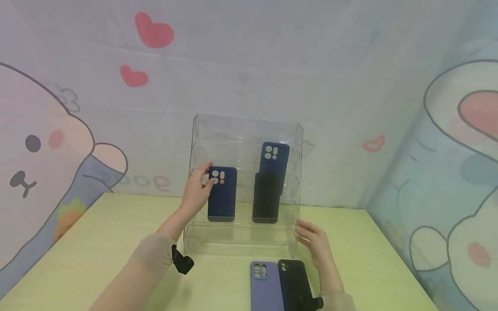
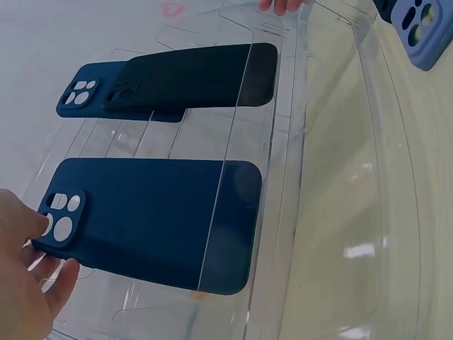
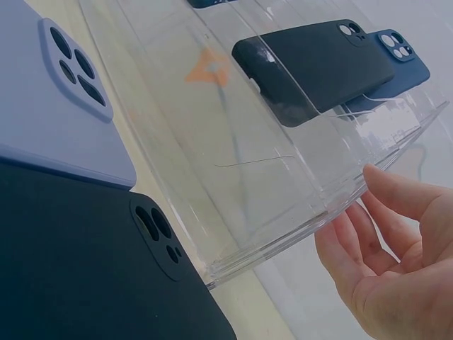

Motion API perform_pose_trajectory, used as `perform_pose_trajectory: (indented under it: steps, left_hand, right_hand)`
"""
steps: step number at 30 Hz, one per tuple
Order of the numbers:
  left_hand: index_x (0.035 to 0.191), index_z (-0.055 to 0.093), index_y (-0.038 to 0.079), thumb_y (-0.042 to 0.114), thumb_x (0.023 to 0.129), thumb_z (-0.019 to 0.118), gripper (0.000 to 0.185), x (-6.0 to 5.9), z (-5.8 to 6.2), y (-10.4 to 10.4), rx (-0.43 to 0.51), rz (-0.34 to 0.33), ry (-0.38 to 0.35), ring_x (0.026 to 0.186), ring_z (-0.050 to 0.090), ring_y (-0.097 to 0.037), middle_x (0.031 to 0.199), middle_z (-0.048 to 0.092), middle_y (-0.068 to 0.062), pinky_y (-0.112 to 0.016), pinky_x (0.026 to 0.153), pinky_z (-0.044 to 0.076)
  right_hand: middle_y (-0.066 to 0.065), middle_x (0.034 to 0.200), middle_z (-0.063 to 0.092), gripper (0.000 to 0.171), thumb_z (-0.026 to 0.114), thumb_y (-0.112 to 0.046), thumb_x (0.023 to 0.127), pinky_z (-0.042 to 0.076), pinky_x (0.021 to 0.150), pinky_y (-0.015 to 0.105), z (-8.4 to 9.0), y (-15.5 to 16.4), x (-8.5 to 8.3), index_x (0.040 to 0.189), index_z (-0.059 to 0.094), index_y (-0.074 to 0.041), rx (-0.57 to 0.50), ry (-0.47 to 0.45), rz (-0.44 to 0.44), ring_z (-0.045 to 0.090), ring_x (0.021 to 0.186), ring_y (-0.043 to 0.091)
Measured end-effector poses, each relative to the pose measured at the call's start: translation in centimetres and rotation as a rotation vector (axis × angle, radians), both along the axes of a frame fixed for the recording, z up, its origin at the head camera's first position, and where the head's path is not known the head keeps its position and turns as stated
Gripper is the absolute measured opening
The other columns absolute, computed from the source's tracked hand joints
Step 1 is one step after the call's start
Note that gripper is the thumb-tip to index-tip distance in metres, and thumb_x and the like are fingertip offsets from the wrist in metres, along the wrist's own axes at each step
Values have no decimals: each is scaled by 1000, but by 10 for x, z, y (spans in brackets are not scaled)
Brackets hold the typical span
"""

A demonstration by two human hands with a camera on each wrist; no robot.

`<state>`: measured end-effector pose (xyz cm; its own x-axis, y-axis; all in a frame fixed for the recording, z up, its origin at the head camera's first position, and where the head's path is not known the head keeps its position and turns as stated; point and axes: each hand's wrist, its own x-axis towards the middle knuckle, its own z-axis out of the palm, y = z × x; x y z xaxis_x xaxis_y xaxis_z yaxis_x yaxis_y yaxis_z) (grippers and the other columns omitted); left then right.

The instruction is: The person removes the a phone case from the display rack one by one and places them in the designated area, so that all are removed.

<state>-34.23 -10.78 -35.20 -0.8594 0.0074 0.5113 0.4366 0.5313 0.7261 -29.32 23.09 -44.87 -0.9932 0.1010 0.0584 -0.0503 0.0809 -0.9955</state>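
A clear tiered display stand (image 1: 241, 244) stands on the table, with a dark blue phone case (image 1: 223, 201) upright in its left part. My left hand (image 1: 197, 188) pinches that case at the upper left, the thumb over the camera cutouts and fingers behind the edge, as the left wrist view shows. On the stand's right side, a black phone case (image 3: 311, 71) leans in front of another blue phone case (image 1: 275, 157) and partly hides it. My right hand (image 1: 314, 239) touches the stand's right side edge, its fingers loosely bent.
Below the stand's front, a lavender phone case (image 1: 266, 285) and a second black phone case (image 1: 293, 280) lie side by side on the pale yellow table (image 1: 350, 250). A cartoon-printed cloth (image 1: 334, 99) hangs behind the table.
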Motion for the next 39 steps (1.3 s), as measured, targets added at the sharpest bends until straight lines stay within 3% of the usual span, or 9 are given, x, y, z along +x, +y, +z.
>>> perform_pose_trajectory:
  steps: [12,19,23,30,33,39]
  left_hand:
    - [139,50,-2,3,96,59,44,8,-4,7,140,15,72,115,57,-38,129,56,-24,-48,101,49]
    - [137,53,2,8,96,61,42,8,-8,4,203,32,27,111,63,-35,121,64,-23,-47,97,52]
    - [132,58,1,14,96,63,39,8,-12,0,240,36,-32,108,65,-32,119,68,-21,-44,95,54]
    - [123,64,-2,17,93,67,35,11,-12,-5,288,38,-77,102,69,-31,113,70,-21,-16,81,53]
    - [121,65,-2,16,93,68,33,14,-10,-6,307,46,-86,96,70,-23,112,70,-21,-8,75,49]
    - [120,66,-3,14,92,69,33,19,-5,-5,328,70,-59,81,60,5,112,70,-22,-7,74,48]
  right_hand:
    - [25,141,49,43,59,-12,97,49,104,41,1,-1,0,133,52,9,-5,3,-5,60,115,20]
    - [24,142,50,43,59,-11,97,48,104,40,2,-2,2,134,51,9,-13,-3,3,61,110,12]
    - [24,142,50,43,58,-10,97,48,105,41,4,-3,3,135,50,10,-10,-4,7,60,112,15]
    - [23,143,49,43,58,-11,97,47,106,41,4,-3,4,135,50,10,-18,-12,4,60,112,14]
    - [24,142,49,43,58,-10,97,48,105,40,5,-4,4,134,50,10,-17,-11,2,60,111,13]
    - [24,140,51,42,58,-9,97,48,105,40,5,-5,4,134,51,9,-15,-8,1,59,118,22]
